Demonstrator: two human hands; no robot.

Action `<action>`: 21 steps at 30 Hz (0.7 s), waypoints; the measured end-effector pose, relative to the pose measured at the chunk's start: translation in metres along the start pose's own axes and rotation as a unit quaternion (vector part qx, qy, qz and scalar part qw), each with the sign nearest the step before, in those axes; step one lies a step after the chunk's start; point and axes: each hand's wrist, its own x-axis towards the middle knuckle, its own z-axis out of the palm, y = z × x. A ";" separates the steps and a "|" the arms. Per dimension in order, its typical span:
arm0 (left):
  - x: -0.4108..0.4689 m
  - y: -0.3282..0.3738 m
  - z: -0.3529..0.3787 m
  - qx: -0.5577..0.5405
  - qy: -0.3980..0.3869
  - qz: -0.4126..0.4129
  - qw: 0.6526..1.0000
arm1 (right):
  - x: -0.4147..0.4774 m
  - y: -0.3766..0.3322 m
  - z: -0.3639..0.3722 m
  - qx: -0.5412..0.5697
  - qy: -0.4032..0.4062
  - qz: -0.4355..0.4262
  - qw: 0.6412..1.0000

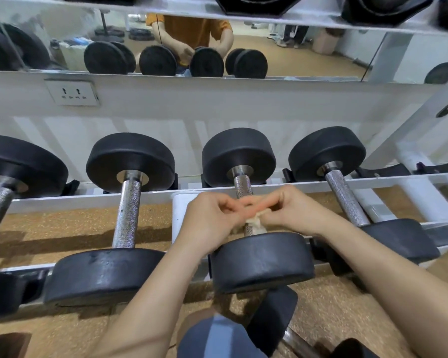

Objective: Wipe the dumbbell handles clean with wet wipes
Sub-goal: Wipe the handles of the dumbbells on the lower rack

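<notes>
Gym rack [88, 200]: dumbbells [130, 161] in a row.
Fingers: left hand [212, 218], right hand [294, 210] both pinching crumpled wet wipe [256, 224] at one handle [243, 186].
Progress: likely midway; other handles unclear.

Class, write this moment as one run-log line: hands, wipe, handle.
hands: left hand and right hand both pinch wet wipe | wipe: bunched at near end of dumbbell handle | handle: far part bare

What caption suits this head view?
Left hand and right hand pinch a crumpled wet wipe at a racked dumbbell handle.
</notes>
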 end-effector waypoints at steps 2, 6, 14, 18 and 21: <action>-0.002 -0.003 0.000 -0.040 -0.047 -0.036 0.997 | -0.007 -0.006 -0.006 0.022 -0.056 0.016 0.998; 0.012 -0.003 0.005 -0.043 -0.018 -0.061 0.997 | 0.008 -0.007 0.003 -0.002 0.135 0.005 0.991; 0.043 0.013 0.013 0.102 0.127 0.065 0.985 | 0.028 -0.001 0.009 -0.074 0.298 -0.001 0.952; 0.011 0.010 0.002 0.165 -0.039 -0.020 0.985 | -0.009 -0.020 0.005 -0.058 0.086 0.088 0.991; -0.006 0.010 -0.002 0.106 -0.118 -0.055 0.986 | -0.008 -0.035 -0.004 -0.077 0.018 0.143 0.986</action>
